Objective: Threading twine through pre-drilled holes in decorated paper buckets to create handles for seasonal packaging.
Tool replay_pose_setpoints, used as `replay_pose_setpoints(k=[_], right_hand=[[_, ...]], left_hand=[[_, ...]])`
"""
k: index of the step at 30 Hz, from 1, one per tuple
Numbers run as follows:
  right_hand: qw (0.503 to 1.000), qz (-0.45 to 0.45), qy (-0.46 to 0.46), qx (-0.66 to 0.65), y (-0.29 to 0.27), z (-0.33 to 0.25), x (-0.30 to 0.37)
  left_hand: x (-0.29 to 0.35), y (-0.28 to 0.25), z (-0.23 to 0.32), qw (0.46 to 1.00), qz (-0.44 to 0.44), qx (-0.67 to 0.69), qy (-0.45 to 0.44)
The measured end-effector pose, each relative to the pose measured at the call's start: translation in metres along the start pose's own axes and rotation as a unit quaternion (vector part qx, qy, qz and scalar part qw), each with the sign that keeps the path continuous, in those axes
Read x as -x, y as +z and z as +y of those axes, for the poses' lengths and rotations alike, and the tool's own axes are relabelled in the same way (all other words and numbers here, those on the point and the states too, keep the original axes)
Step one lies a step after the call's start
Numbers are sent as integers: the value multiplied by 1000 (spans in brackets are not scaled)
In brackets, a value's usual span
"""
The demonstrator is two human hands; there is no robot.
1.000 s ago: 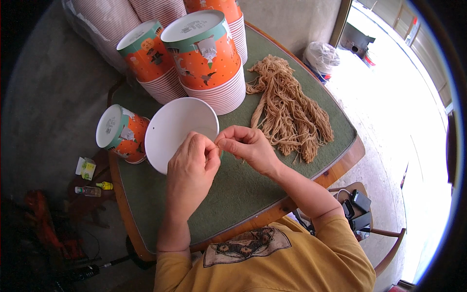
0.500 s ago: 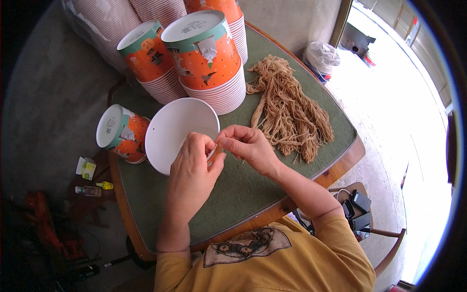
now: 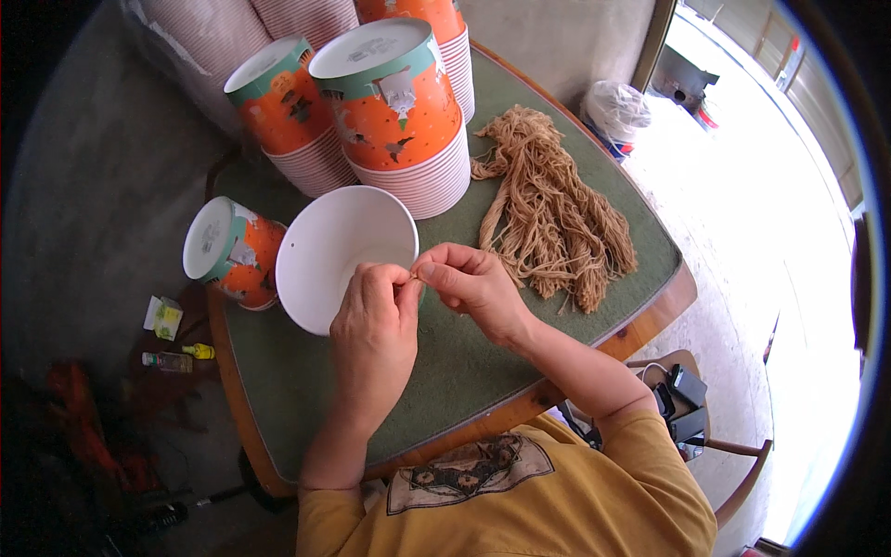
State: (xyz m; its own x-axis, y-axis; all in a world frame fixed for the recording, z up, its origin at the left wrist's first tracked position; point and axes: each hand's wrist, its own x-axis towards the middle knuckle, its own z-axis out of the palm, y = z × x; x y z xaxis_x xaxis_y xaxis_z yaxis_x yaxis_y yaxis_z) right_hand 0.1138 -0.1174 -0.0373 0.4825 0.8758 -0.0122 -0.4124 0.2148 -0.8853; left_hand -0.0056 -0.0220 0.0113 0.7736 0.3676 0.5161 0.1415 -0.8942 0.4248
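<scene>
A white-lined paper bucket [image 3: 320, 232] lies tipped on the table, its mouth towards me; a small hole shows near its left rim. At the right side of that rim, my left hand [image 3: 376, 320] and my right hand [image 3: 473, 288] meet fingertip to fingertip. Both are closed in a pinch on what looks like the end of a thin tan cord [image 3: 414, 276], mostly hidden by the fingers. Just right of my right hand lies a loose bundle of tan cords [image 3: 557, 213]. One orange bucket with a green band [image 3: 246, 260] lies left of the white-lined one.
Upside-down stacks of orange paper buckets [image 3: 399, 111] stand at the back of the green-topped table [image 3: 445, 390]. Plastic-wrapped stacks [image 3: 200, 46] rise behind them. A wooden chair [image 3: 742, 483] with black devices on it stands at the right. Small bottles [image 3: 169, 362] sit beyond the left edge.
My left hand's thumb and forefinger have come together at my right fingertips, closing the gap seen before. The buckets and cord bundle stay about where they were.
</scene>
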Motion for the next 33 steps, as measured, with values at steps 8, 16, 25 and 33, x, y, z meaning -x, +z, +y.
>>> replay_pose_setpoints(k=[8, 16, 25, 33], right_hand=[[1000, 18, -8, 18, 3, -1, 0], [1000, 13, -5, 19, 3, -3, 0], [1000, 8, -15, 25, 1, 0, -1], [998, -9, -46, 49, 3, -2, 4]], left_hand=[[-3, -7, -13, 992, -62, 99, -40], [-5, -15, -9, 973, -112, 175, -97], [-2, -8, -9, 995, -58, 74, -39], [-4, -15, -17, 982, -89, 160, -54]])
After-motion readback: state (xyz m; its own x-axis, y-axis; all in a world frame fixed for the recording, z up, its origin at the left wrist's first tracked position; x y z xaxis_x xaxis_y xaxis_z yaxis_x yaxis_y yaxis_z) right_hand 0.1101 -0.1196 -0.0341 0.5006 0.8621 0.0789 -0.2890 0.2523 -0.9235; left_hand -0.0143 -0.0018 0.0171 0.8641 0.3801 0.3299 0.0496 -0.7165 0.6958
